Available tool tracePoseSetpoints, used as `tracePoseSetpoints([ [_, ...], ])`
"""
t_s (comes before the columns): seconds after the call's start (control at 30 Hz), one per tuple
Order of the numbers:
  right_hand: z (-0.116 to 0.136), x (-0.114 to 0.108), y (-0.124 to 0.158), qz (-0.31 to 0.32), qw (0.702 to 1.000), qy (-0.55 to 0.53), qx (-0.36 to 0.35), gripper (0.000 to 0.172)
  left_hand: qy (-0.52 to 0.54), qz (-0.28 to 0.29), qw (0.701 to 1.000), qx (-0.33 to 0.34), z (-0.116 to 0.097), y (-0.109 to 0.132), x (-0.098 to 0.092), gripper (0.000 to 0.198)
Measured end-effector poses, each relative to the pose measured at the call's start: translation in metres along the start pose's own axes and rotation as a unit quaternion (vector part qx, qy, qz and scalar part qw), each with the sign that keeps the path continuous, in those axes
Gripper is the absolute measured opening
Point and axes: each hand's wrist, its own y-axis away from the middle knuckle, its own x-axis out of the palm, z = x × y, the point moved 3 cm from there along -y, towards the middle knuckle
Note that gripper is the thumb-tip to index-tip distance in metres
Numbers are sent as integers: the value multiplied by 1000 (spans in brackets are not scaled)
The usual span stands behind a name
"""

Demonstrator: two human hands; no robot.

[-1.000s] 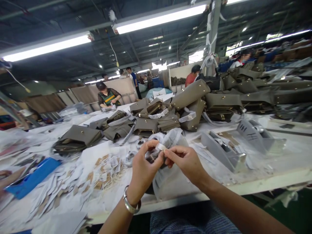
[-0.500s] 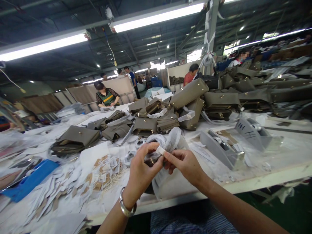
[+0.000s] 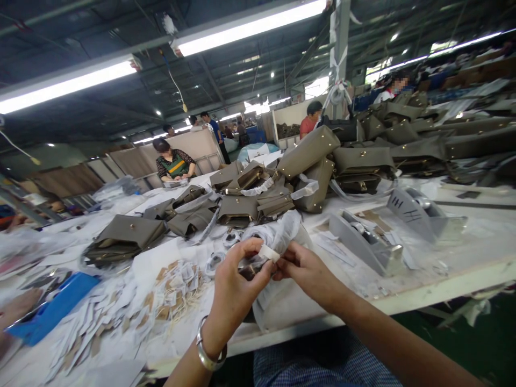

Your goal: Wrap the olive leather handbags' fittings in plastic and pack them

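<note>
My left hand [image 3: 237,279], with a silver bangle at the wrist, pinches a small white strip [image 3: 268,253] between thumb and fingers. At the strip's right end my right hand [image 3: 308,269] is closed, its fingertips pressed together against it. Just behind the hands lies a bundle wrapped in whitish film [image 3: 282,234], partly hidden by them. Below the strip, a dark piece shows between my left thumb and fingers. Coiled wrapped straps [image 3: 215,262] lie to the left of the bundle.
Olive-brown bags [image 3: 237,209] are piled across the table [image 3: 407,293]. Two grey tape dispensers [image 3: 363,242] stand at right. Paper tags [image 3: 177,287] and a blue holder [image 3: 56,309] lie at left, beside another person's hand [image 3: 18,309]. People sit and stand beyond.
My right fingers have moved from on top of the strip to its right end, which now lies flatter. Another person's hand has appeared at the far left by the blue holder.
</note>
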Motion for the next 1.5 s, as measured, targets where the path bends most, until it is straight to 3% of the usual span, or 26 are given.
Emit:
tracePoseSetpoints([
  [0.1,0,-2,-3,-5,1000,8,3,31,34,14,999,-17,0,-1,-1,25],
  [0.23,1,-6,-10,-30,994,101,-4,15,76,59,994,-41,-2,-3,-1,24],
  [0.43,9,-11,-20,-22,964,260,-61,20,110,69,990,-58,-3,-5,-1,27],
  [0.53,16,-9,-14,43,984,168,-44,12,136,60,985,-82,3,-9,-5,29],
  [0.63,23,0,-9,100,995,7,-2,35,145,49,985,-85,4,-13,-8,28],
  [0.73,28,6,-15,35,999,-37,0,36,147,46,986,-62,-1,-13,-8,27],
  [0.87,33,0,-28,-103,994,23,-37,28,132,12,990,-54,3,-7,-15,27],
  [0.93,34,-9,-32,-132,990,40,-41,27,137,-19,988,-71,20,-2,-24,30],
  [1.0,33,-16,-34,-106,992,55,-31,28,138,-59,984,-99,52,5,-36,35],
  [1.17,13,-31,-32,-26,986,167,-6,43,76,-171,961,-204,165,34,-82,39],
  [1.23,-3,-36,-31,-24,957,287,-27,43,15,-169,957,-237,205,46,-95,36],
  [1.3,-22,-37,-31,-9,905,414,-93,42,-78,-143,952,-260,233,55,-102,32],
  [1.4,-53,-35,-31,41,825,524,-209,41,-182,-104,938,-276,257,60,-104,23],
  [1.5,-83,-37,-29,75,790,559,-242,40,-230,-58,932,-274,267,54,-98,18],
])
